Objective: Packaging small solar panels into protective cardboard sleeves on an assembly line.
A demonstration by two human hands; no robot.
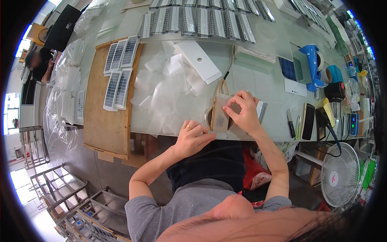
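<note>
My right hand (244, 112) is over a translucent film sheet (220, 115), thumb and fingertips pinched together at its upper right part. The sheet lies on a small wood-edged piece at the table's front edge, with a round ring-like thing (208, 117) partly hidden beside it. My left hand (194, 139), a ring on one finger, is at the sheet's lower left corner. Its fingers are curled and pressed together, and whatever they hold is too small to make out. Loose translucent film pieces (163, 99) are heaped to the left, beside a white rectangular block (198, 60) with a hole.
Small solar panels (117, 89) lie on a wooden board (96, 97) at the left. Rows of striped strips (201, 22) line a raised glass shelf at the back. A blue tape dispenser (310, 66), a knife (290, 124) and a phone (308, 121) are at the right, above a fan (340, 175).
</note>
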